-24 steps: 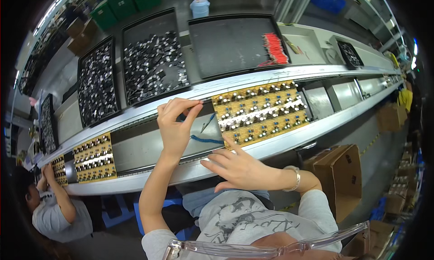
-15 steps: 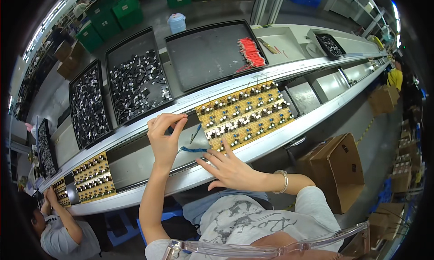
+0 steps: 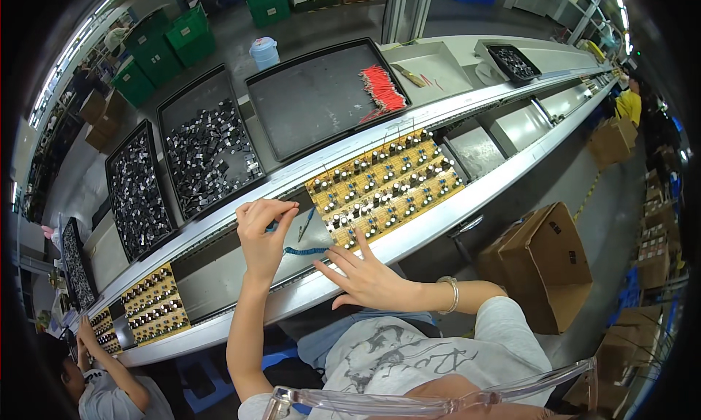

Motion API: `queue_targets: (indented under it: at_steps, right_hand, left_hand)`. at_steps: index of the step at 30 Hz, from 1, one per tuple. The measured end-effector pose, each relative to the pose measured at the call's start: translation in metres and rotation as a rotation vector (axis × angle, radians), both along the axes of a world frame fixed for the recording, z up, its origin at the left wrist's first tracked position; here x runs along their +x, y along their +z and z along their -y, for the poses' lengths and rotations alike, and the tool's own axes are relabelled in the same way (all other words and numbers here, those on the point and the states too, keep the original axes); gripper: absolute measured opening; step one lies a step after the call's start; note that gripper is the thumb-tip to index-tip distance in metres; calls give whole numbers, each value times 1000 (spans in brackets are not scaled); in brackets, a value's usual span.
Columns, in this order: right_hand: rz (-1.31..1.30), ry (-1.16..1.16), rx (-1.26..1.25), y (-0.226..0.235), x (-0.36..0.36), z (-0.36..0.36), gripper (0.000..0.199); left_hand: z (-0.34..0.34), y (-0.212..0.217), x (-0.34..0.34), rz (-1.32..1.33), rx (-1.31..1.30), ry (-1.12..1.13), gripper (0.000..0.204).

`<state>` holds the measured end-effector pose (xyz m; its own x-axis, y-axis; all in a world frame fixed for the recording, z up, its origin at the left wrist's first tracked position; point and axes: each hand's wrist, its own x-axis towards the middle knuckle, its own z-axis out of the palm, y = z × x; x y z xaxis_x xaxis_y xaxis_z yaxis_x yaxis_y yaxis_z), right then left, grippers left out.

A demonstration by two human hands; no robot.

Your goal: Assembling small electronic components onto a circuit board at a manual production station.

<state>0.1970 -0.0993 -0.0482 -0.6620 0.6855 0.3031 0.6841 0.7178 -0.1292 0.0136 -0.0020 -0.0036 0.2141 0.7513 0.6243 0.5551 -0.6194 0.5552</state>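
My left hand point(image 3: 261, 234) is raised over the rail, just left of a yellow circuit board panel point(image 3: 383, 186) dense with small components. Its thumb and index finger are pinched together; whatever is between them is too small to make out. My right hand point(image 3: 369, 277) has its fingers spread, the fingertips by the near left edge of the panel. Between the hands lies a blue coiled cord point(image 3: 305, 250), with a thin clip lead point(image 3: 307, 224) beside the panel.
Beyond the rail stand black trays of small black parts point(image 3: 212, 146) and a larger tray point(image 3: 310, 98) with red-sleeved leads point(image 3: 383, 90). A second panel point(image 3: 155, 307) sits left, near a co-worker point(image 3: 117, 383). An open cardboard box point(image 3: 544, 270) stands at right.
The whole view has shifted slightly, moving the trays and panel leftward in the picture. Both hands keep nearly the same pose, the left still pinched and the right spread.
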Motion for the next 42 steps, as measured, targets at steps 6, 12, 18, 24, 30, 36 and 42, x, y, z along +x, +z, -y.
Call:
queue_targets:
  at_steps: [6,12,18,24,30,36,42]
  right_hand:
    - [30,-55,-87,4,6,-1,80]
    - [0,-118,-43,5,18,1,81]
    - [13,-232,-66,8,41,2,78]
    - [-4,-362,-60,7,76,-1,76]
    - [-46,-579,-97,3,117,-10,70]
    - [-327,-772,-282,9,153,-22,54]
    - [-153,-950,-187,-19,233,-34,46]
  left_hand:
    - [2,4,1,-32,8,-29,7]
    - [4,-1,5,-130,103,-123,11]
    - [4,-7,3,-221,180,-197,12]
    - [2,-4,4,-220,194,-196,13]
    - [-5,6,-3,-249,230,-143,12]
    - [18,23,-82,-236,153,141,8]
    - [50,3,-223,-58,22,837,23]
